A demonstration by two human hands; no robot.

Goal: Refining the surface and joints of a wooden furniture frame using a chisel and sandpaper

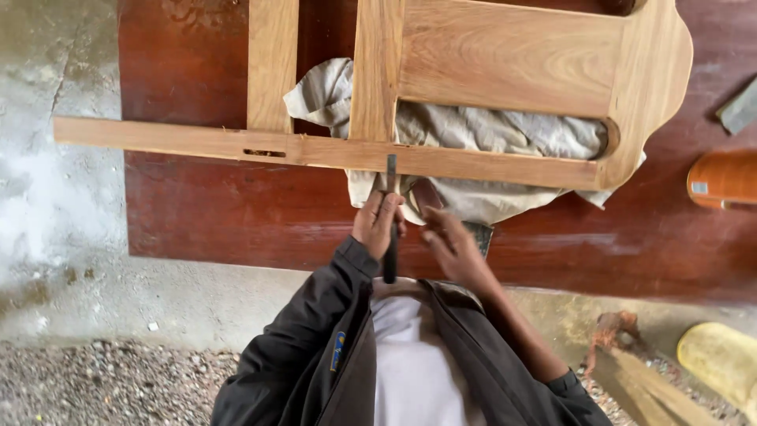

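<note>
My left hand [377,223] is closed around a dark chisel [390,260], whose blade tip rests on the near rail of a light wooden frame [489,164]. My right hand [446,239] hovers just to the right of the chisel with fingers loosely curled, over a small dark object I cannot make out. The frame lies across a reddish-brown wooden panel [197,213], with a crumpled grey cloth [505,130] beneath it.
A rectangular mortise slot [264,153] is cut in the rail at left. An orange cylindrical object [721,180] lies at the right edge. A yellow round thing [721,359] and wood scraps [623,355] sit on the gravel floor at lower right. Concrete floor is at left.
</note>
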